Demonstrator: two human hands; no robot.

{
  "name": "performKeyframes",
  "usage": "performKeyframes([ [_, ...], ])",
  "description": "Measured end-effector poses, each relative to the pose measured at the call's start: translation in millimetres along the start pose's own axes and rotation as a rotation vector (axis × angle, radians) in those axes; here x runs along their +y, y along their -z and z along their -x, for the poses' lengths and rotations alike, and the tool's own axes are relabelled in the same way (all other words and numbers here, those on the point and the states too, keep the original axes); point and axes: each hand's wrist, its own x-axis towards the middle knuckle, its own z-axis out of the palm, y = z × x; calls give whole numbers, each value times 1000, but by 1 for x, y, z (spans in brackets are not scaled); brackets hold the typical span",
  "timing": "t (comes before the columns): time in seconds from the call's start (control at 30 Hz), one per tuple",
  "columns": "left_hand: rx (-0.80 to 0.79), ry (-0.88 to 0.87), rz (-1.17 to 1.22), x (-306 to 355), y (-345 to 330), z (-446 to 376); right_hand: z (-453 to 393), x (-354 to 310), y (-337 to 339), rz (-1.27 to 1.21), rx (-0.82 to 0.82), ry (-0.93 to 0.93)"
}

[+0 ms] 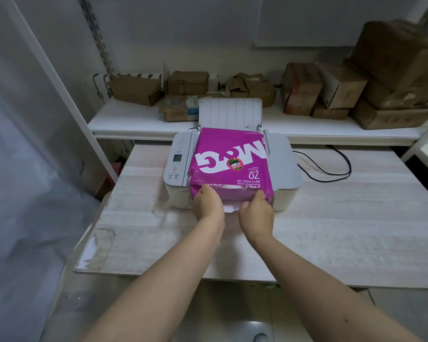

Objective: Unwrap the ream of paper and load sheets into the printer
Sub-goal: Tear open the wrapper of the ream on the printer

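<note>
A ream of paper (229, 154) in a magenta wrapper with white lettering lies flat on top of a white printer (283, 166). The printer's rear paper tray (230, 114) stands raised behind the ream. The wrapper's near end is torn, and white sheets (230, 208) show between my hands. My left hand (208, 203) grips the near left corner of the ream. My right hand (257, 211) grips the near right corner. Both sets of fingers curl over the torn wrapper edge.
The printer sits on a pale wooden table (331, 230); a black cable (331, 166) trails off to its right. Behind it, a white shelf (134, 119) carries several cardboard boxes (304, 87). Plastic sheeting (22, 193) hangs at the left.
</note>
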Motion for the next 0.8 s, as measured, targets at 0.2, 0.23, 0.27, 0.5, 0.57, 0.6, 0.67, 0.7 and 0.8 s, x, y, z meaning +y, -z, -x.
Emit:
performKeyframes([
  [0.2, -7, -169, -136, -4, 0, 0, 2, -16, -4, -243, 56, -312],
  [0.23, -15, -184, -143, -4, 1, -2, -1, -15, -5, -305, 42, -402],
  [0.27, -26, -195, -153, -4, 3, -2, -4, -15, -5, -411, 21, -495],
  [0.5, -157, -233, -211, -12, 3, -6, -32, -28, -17, -1329, -62, -933],
  [0.57, -183, -231, -203, -10, 3, -7, -35, -36, -20, -1340, -62, -948],
  [0.6, -194, -228, -204, -9, 4, -8, -36, -38, -19, -1330, -49, -954],
  [0.67, -212, -218, -208, -8, 5, -10, -36, -38, -20, -1256, -73, -929],
  [0.7, -219, -210, -205, -8, 5, -11, -37, -35, -21, -1156, -107, -858],
  [0.8, -224, -194, -176, -8, 6, -12, -36, -20, -26, -402, -137, -278],
])
